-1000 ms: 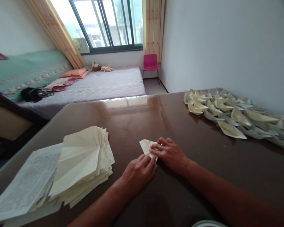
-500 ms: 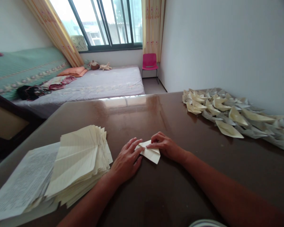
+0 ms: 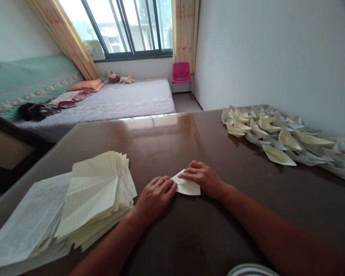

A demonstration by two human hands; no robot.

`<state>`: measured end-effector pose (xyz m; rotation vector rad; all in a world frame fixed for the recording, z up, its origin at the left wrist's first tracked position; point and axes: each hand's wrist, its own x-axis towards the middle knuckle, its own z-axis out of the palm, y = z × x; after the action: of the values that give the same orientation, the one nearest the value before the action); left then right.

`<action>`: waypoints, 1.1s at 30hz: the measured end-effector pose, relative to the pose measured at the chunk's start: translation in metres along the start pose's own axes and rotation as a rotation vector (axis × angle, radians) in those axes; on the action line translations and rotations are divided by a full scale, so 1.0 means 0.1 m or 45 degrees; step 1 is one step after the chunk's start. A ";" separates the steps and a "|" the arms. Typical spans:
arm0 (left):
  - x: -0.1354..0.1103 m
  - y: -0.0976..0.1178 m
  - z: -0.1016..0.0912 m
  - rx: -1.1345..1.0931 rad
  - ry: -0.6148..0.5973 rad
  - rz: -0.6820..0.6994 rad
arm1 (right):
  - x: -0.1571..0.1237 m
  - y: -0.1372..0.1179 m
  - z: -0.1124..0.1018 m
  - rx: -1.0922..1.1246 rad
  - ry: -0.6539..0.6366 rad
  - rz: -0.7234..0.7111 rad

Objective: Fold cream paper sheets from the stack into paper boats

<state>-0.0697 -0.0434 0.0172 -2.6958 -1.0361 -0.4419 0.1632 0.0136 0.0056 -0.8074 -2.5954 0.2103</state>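
A small folded piece of cream paper (image 3: 188, 187) lies flat on the dark brown table (image 3: 212, 230) between my hands. My left hand (image 3: 156, 195) rests on its left edge with fingers curled down onto it. My right hand (image 3: 204, 178) presses on its upper right part, fingers bent and together. Both hands pin the paper to the tabletop.
A stack of folded cream sheets (image 3: 97, 195) sits to the left on printed pages (image 3: 25, 226). Several finished paper boats (image 3: 278, 134) lie in a heap at the right along the wall. Beyond the table are a bed (image 3: 115, 101) and a pink chair (image 3: 181, 73).
The folded paper was turned and shifted between my hands and now lies flatter; my left hand drew back with fingers curled, my right hand stayed on top of it.
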 end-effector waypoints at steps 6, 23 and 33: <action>-0.02 0.03 -0.02 0.165 -0.062 -0.116 | -0.02 -0.03 -0.08 0.096 -0.053 -0.001; -0.05 -0.06 0.09 -0.369 -0.114 -0.284 | -0.09 -0.09 -0.14 0.064 -0.167 0.120; -0.02 0.05 0.03 0.022 -0.151 -0.062 | -0.08 -0.14 -0.14 -0.120 -0.206 -0.011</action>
<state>-0.0669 -0.0475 0.0133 -2.7147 -1.1332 -0.2831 0.1677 -0.0022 0.0194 -0.8438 -2.7778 0.1578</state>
